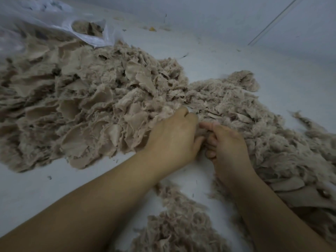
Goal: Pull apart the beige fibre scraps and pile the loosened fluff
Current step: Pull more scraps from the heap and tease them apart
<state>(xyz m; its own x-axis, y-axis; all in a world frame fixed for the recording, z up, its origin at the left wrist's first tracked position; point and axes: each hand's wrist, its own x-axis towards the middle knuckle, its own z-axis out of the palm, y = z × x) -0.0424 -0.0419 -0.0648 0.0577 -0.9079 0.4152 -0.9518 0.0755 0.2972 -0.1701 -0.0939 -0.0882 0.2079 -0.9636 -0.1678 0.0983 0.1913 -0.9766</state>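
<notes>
A big heap of beige fibre scraps (87, 99) covers the left and centre of the pale surface. Its pieces are flat, torn and frayed. Looser, shredded fluff (276, 142) lies in a pile to the right, and more fluff (180, 224) sits between my forearms at the bottom. My left hand (174, 139) and my right hand (229, 146) meet at the middle, knuckles up. Both pinch one small beige scrap (201, 132) between their fingertips. Most of that scrap is hidden by the fingers.
A white plastic bag (54, 20) holding more beige scraps lies at the top left. The pale surface (254, 57) is littered with small specks and a yellow bit (152, 29). A thin line (274, 20) runs diagonally at the top right.
</notes>
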